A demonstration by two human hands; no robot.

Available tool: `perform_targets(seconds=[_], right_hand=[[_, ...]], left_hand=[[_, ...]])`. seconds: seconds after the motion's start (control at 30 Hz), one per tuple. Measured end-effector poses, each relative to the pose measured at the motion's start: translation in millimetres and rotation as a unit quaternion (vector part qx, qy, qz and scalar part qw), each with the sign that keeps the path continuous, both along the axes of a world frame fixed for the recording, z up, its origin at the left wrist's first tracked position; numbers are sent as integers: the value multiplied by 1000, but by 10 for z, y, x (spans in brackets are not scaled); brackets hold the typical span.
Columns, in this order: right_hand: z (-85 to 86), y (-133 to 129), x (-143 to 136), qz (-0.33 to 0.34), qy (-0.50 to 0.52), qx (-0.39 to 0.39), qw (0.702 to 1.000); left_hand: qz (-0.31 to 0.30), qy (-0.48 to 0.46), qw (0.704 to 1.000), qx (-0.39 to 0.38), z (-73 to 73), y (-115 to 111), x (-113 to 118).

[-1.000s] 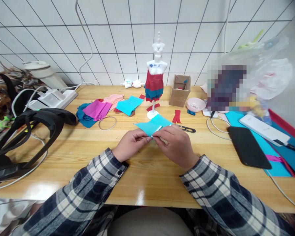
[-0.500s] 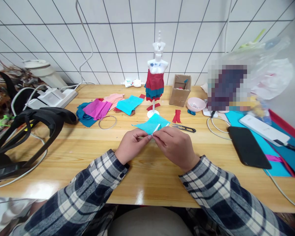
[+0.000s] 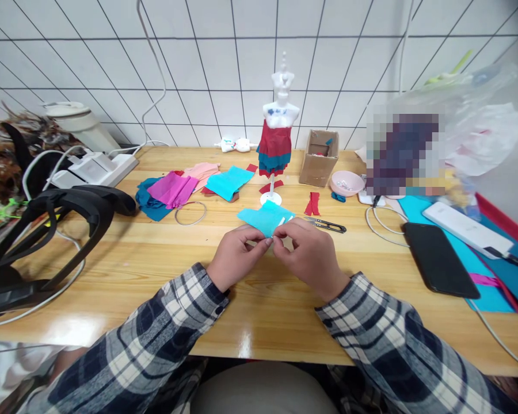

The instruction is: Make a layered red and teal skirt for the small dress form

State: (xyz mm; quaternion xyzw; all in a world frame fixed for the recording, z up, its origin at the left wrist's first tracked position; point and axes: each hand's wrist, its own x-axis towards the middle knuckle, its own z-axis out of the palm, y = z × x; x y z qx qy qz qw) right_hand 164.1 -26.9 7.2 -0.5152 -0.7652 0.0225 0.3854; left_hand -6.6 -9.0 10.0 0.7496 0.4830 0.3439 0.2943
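Observation:
Between my fingertips is a light-blue piece of crepe paper or thin cloth (image 3: pixel 261 219) with a narrow white strip (image 3: pixel 282 220) near its right side. My left hand (image 3: pixel 237 256) pinches its near edge, thumb on top. Close beside it, my right hand (image 3: pixel 309 253) pinches the same edge with thumb and forefinger. Just beyond the blue piece stands a small white dress form (image 3: pixel 281 115), wrapped in a layered red and teal skirt (image 3: pixel 274 146). Black thread snips (image 3: pixel 327 225) lie right of the piece, near a folded red strip (image 3: pixel 312 203).
Coloured pieces (image 3: pixel 172 190) lie at the back left, near a metal ring (image 3: pixel 190 213). A cardboard box (image 3: pixel 319 164) and a pink bowl (image 3: pixel 347 184) stand at the back right. A phone (image 3: pixel 441 259) lies right; a black headset (image 3: pixel 69 230) and power strip (image 3: pixel 99 172) sit left.
The view has shifted slightly. The blue piece has tilted and its left corner now looks blunter. My right fingers have moved a little along its near edge; both hands still pinch it.

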Motion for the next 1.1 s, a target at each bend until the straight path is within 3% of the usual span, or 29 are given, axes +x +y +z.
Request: perform_targets(seconds=[0.23,0.6,0.77,0.93,1.1], right_hand=[[-10,24,2,15,59,-58,996],[-12,34,10,49,76,-60,994],[-29,24,35,66,41,-36,996],[-4,-1,54,75,-30,-3,997],[15,-14,54,84,-33,6,996]], left_hand=[[-1,-8,1000,-10,1,9,-6],[17,-31,999,-38,42,30,-43],[25,-29,998,-47,54,27,-46],[3,-39,997,-63,39,35,-57],[-20,-59,996,-71,20,49,-59]])
